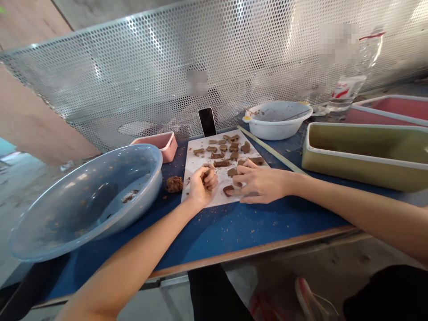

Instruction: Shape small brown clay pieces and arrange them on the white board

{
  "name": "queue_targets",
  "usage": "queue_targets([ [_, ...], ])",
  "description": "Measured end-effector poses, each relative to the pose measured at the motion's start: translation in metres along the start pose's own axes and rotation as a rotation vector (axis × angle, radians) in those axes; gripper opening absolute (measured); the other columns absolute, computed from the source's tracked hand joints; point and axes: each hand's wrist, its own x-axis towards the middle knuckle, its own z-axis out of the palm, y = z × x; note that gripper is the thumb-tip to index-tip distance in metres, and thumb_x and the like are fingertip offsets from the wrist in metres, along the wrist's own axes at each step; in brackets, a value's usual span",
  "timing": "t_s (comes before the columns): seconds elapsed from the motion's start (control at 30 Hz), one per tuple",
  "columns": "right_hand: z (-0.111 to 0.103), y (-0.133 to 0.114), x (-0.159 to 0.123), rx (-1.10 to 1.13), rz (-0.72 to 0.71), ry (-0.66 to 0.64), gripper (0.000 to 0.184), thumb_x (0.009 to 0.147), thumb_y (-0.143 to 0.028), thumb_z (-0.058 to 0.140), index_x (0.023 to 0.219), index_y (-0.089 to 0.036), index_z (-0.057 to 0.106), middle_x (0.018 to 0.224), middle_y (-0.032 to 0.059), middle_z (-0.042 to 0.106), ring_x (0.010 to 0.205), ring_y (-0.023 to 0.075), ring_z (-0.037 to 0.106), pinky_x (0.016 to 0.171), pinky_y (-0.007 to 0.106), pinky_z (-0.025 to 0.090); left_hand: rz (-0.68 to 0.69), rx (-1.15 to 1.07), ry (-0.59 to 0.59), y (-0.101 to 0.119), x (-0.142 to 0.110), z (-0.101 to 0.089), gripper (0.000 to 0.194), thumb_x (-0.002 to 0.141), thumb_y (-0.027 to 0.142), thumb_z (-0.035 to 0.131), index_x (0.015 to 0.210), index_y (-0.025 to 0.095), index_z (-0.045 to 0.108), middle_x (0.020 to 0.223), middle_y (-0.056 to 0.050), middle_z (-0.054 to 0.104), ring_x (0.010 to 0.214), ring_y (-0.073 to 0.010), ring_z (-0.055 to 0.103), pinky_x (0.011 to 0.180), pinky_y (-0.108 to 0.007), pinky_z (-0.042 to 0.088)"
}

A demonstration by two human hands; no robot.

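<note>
A white board (194,167) on the blue table bears several small brown pieces (217,155) that look like clay, with crumbs around them. Over its near left part, my left hand (203,185) is closed with fingers curled; whatever may be inside is hidden. My right hand (259,182) lies low over the board's right side, fingers stretched and apart. One of its fingertips touches a reddish-brown piece (228,191) near the board's front edge. Left of the board sits a rough brown lump (174,184).
A large blue basin (140,214) stands on the left, a pink box (171,149) behind it. A phone (207,121) leans against the perforated metal screen (160,80). Rightward are a pale stick (274,153), white basin (277,129), olive planter (361,162), pink planter (364,117) and bottle (346,91).
</note>
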Motion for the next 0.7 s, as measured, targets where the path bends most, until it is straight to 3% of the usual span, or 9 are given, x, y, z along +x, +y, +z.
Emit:
queue_targets([
  [0.1, -0.0007, -0.0014, 0.0005, -0.031, -0.015, -0.023, 0.037, 0.118, -0.048, 0.056, 0.140, -0.027, 0.078, 0.113, 0.0094, 0.073, 0.104, 0.0285, 0.052, 0.091, 0.044, 0.029, 0.008, 0.008, 0.002, -0.0005, -0.0004, 0.0003, 0.007, 0.084, 0.013, 0.061, 0.079, 0.017, 0.064, 0.052, 0.010, 0.024, 0.043, -0.0081, 0.016, 0.043, -0.024, 0.014],
  [0.23, -0.0009, -0.0003, 0.0004, -0.032, -0.018, 0.058, 0.044, 0.117, -0.046, 0.055, 0.153, -0.026, 0.071, 0.115, 0.0108, 0.072, 0.103, 0.0281, 0.053, 0.090, 0.044, 0.029, 0.002, 0.002, 0.015, -0.0008, -0.0004, 0.0006, 0.007, 0.084, 0.014, 0.063, 0.079, 0.018, 0.062, 0.053, 0.010, 0.023, 0.043, -0.0082, 0.016, 0.043, -0.024, 0.014],
  [0.43, -0.0011, 0.0031, -0.0017, 0.004, -0.018, 0.039, 0.034, 0.118, -0.039, 0.055, 0.132, -0.024, 0.082, 0.105, 0.0092, 0.074, 0.100, 0.0274, 0.055, 0.088, 0.044, 0.027, -0.003, -0.009, 0.014, -0.0011, 0.0001, 0.0005, 0.007, 0.084, 0.013, 0.064, 0.080, 0.019, 0.061, 0.053, 0.010, 0.024, 0.043, -0.0082, 0.017, 0.044, -0.024, 0.014],
  [0.7, 0.0018, 0.0036, -0.0005, -0.018, 0.081, 0.120, 0.041, 0.118, -0.041, 0.051, 0.147, -0.029, 0.077, 0.112, 0.0108, 0.070, 0.101, 0.0270, 0.055, 0.092, 0.045, 0.032, -0.004, -0.023, -0.007, -0.0018, 0.0018, -0.0015, 0.007, 0.084, 0.014, 0.064, 0.080, 0.019, 0.061, 0.053, 0.010, 0.022, 0.043, -0.0081, 0.016, 0.043, -0.023, 0.015],
])
